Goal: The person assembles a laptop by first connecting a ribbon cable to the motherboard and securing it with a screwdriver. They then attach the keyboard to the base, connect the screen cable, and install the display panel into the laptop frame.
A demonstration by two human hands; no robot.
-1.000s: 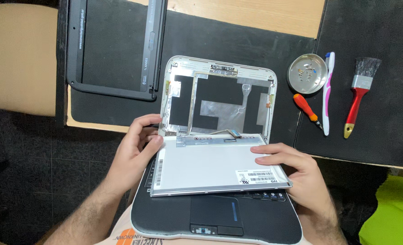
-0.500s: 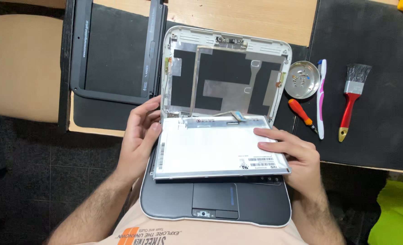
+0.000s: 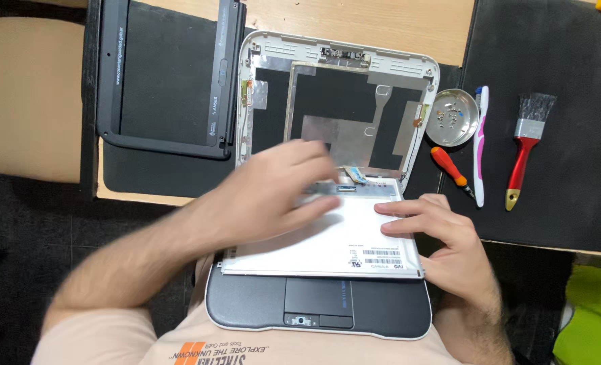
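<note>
Head view. A small laptop lies opened flat at the desk edge, with its dark base (image 3: 246,307) nearest the person. Landmark for all positions: the detached screen panel (image 3: 327,243), a flat rectangular panel lying back side up over the keyboard area of the base.

Beyond the panel's far edge lies the white lid shell (image 3: 341,64), its inside lined with black and silver foil patches. A thin flat cable (image 3: 354,176) crosses from the shell to the far edge of the panel.

The left hand (image 3: 267,199) reaches across the far left part of the panel. Its fingers are extended and loosely spread, tips at the far edge close to the cable. The hand is motion-blurred; whether it pinches anything cannot be told.

The right hand (image 3: 442,243) lies open and flat on the right part of the panel, fingers pointing left and pressing on its surface. It grips nothing.

Left of the lid shell lies a black screen bezel frame (image 3: 162,138) on a dark mat.

To the right of the panel and beyond its far corner, in order outward: an orange-handled screwdriver (image 3: 452,172), a round metal dish (image 3: 452,118) holding small screws, a white and pink toothbrush (image 3: 479,145), and a red-handled paintbrush (image 3: 523,149).
</note>
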